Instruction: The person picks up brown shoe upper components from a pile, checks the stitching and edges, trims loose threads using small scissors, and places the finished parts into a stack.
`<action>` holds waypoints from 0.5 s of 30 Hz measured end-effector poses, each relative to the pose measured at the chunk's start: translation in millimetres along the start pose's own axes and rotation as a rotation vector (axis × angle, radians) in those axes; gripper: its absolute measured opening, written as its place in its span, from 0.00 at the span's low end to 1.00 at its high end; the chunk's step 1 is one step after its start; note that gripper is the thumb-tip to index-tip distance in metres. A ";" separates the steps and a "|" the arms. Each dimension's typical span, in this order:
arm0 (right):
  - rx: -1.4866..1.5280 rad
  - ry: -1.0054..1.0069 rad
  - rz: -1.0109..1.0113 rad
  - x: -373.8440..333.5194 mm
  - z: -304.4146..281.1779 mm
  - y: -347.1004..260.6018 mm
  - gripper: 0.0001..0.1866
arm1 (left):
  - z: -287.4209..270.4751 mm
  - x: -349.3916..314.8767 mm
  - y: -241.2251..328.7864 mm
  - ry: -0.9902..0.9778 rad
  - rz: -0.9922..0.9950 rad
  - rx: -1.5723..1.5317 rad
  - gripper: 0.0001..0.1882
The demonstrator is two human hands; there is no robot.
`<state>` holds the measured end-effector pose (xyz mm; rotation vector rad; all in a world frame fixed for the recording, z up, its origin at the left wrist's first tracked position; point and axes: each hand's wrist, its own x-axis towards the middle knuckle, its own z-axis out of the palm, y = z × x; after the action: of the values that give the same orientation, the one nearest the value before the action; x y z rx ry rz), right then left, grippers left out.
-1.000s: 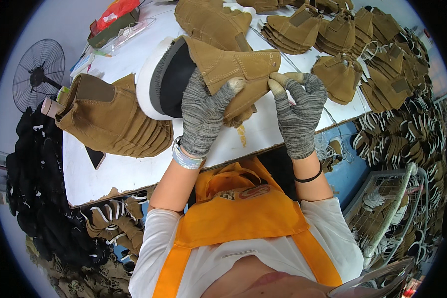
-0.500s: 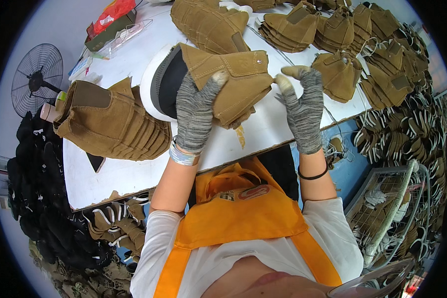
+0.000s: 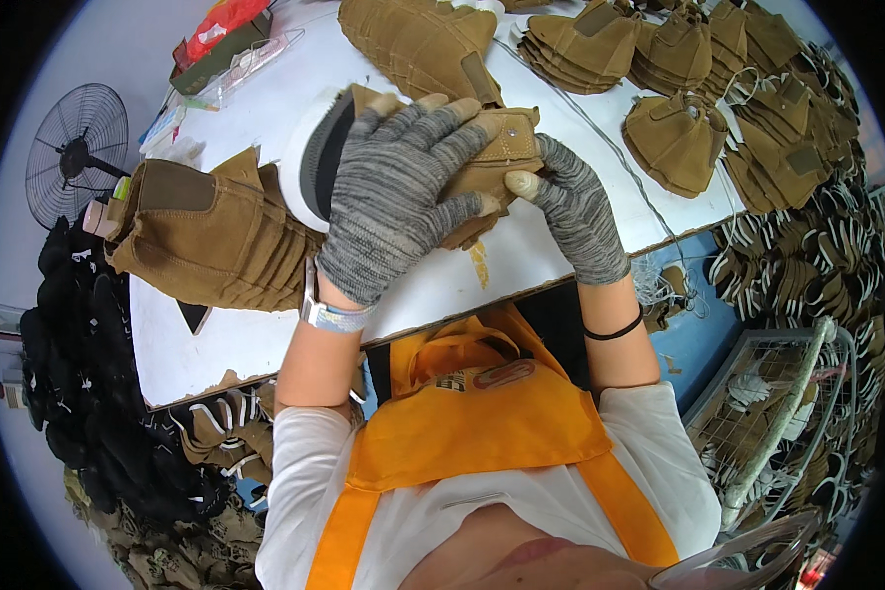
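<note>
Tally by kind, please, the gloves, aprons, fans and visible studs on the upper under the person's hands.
Grey knitted gloves: 2
Orange apron: 1
Wire-caged fan: 1
Silver stud on the tan suede upper: 1
Total: 5

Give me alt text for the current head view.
A gloved left hand lies spread over a brown shoe with a white rim, the gloved right hand at its right end, above a white table. Stacks of brown shoe uppers lie on both sides.
</note>
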<state>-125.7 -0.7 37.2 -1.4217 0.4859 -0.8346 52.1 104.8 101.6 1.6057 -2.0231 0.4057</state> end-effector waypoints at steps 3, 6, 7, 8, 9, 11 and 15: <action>0.110 -0.031 -0.006 4.0 -4.4 13.2 0.24 | 14.2 0.5 -1.2 -0.069 0.001 0.101 0.29; 0.112 0.051 0.016 0.9 -6.6 23.6 0.23 | 29.2 2.6 0.3 -0.045 -0.030 0.102 0.23; -0.096 0.108 -0.055 -0.2 -5.8 21.2 0.22 | 35.7 2.0 -1.1 -0.044 -0.049 0.116 0.22; -0.304 0.163 -0.124 -0.9 -3.9 15.8 0.21 | 44.2 4.9 -6.8 0.000 -0.042 0.081 0.18; -0.512 0.217 -0.193 -1.3 -1.3 11.6 0.20 | 47.1 6.7 -10.2 -0.027 -0.044 0.052 0.18; -0.807 0.436 -0.604 3.5 0.5 -0.3 0.16 | 50.2 11.7 -16.8 -0.072 -0.046 -0.003 0.17; -1.068 0.273 -0.584 7.6 -10.1 -3.1 0.11 | 55.3 14.6 -21.1 -0.034 -0.016 -0.028 0.17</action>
<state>-129.0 -12.9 40.3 -2.5188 0.8029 -1.3399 58.4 58.3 62.7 1.6215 -2.0309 0.3448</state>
